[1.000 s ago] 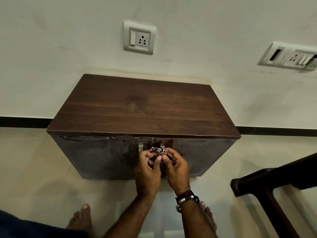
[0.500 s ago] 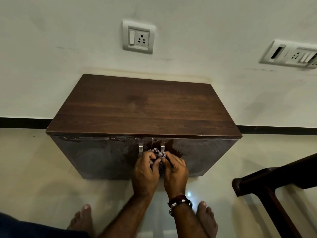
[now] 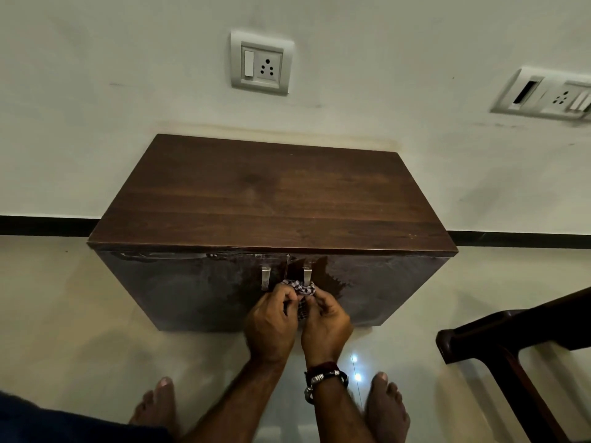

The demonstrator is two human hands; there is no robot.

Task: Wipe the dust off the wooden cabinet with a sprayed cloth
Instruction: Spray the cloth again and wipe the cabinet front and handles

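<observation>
A low dark wooden cabinet (image 3: 271, 199) stands against the wall, seen from above, with two metal handles (image 3: 266, 278) on its dusty front doors. A small checked cloth (image 3: 300, 288) is bunched between both hands in front of the doors, just below the handles. My left hand (image 3: 270, 324) and my right hand (image 3: 324, 326) are side by side, both closed on the cloth. Most of the cloth is hidden by the fingers. A darker wet-looking patch (image 3: 329, 282) shows on the right door beside the cloth.
Two wall sockets: one (image 3: 261, 62) above the cabinet, another (image 3: 543, 95) at the right. A dark wooden chair arm (image 3: 499, 343) juts in at the lower right. My bare feet (image 3: 385, 407) rest on the glossy tiled floor (image 3: 64, 314).
Both hands with the cloth have shifted slightly lower on the cabinet front, and the fingers have reworked their hold on the cloth. The cabinet has not moved.
</observation>
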